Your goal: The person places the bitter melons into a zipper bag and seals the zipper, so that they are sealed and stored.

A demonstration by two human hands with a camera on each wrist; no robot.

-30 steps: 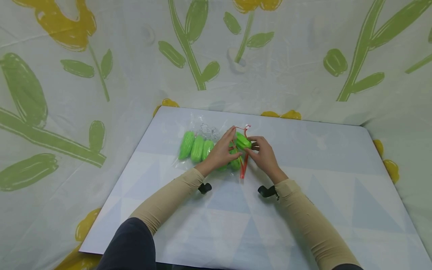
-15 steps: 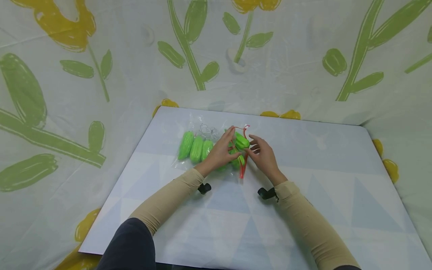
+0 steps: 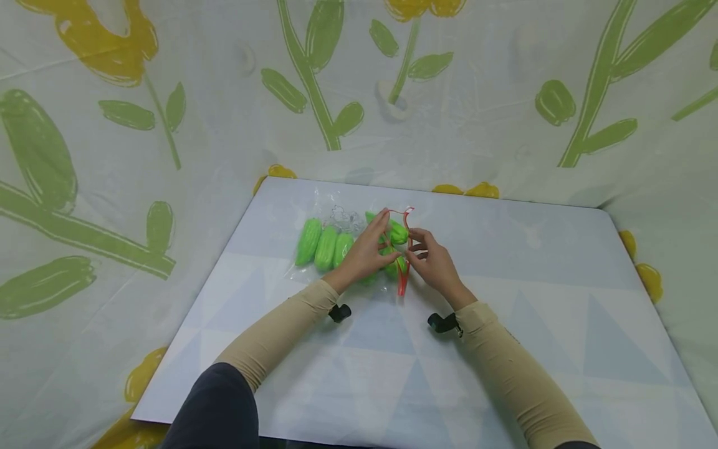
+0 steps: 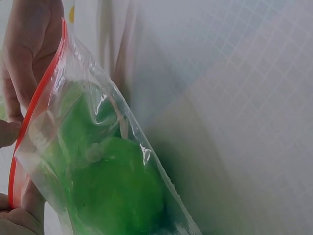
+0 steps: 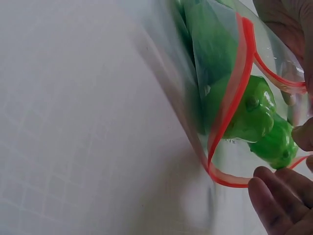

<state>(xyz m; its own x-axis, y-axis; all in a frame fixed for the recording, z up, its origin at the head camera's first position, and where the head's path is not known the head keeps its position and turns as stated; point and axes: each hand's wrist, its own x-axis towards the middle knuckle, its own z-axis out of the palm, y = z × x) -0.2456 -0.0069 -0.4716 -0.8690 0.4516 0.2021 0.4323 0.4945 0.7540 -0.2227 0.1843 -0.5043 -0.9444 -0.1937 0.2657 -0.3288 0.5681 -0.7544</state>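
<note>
My left hand [image 3: 367, 249] holds the mouth of a clear zip bag [image 4: 102, 110]. A red strip [image 4: 39, 90] edges this mouth. Between the fingers and thumb of my right hand [image 3: 437, 260] is the tip of a glossy, lobed green vegetable [image 5: 279, 142], and most of it is inside the bag. Deeper in lies another rounded green vegetable [image 5: 244, 107], beside the mouth. Farther left in the head view, several more green vegetables [image 3: 325, 248] show through the plastic. Left fingers and thumb are spread apart along the opening; part of the bag is hidden behind that hand.
The bag lies on a pale table [image 3: 533, 299] patterned with blue-grey triangles. A floral cloth [image 3: 477, 125] hangs behind and around the table. Black wrist cameras [image 3: 443, 321] sit below both wrists.
The green vegetable at my right fingertips has moved left and away into the bag. My right hand has followed it slightly left. My left hand has stayed nearly in place.
</note>
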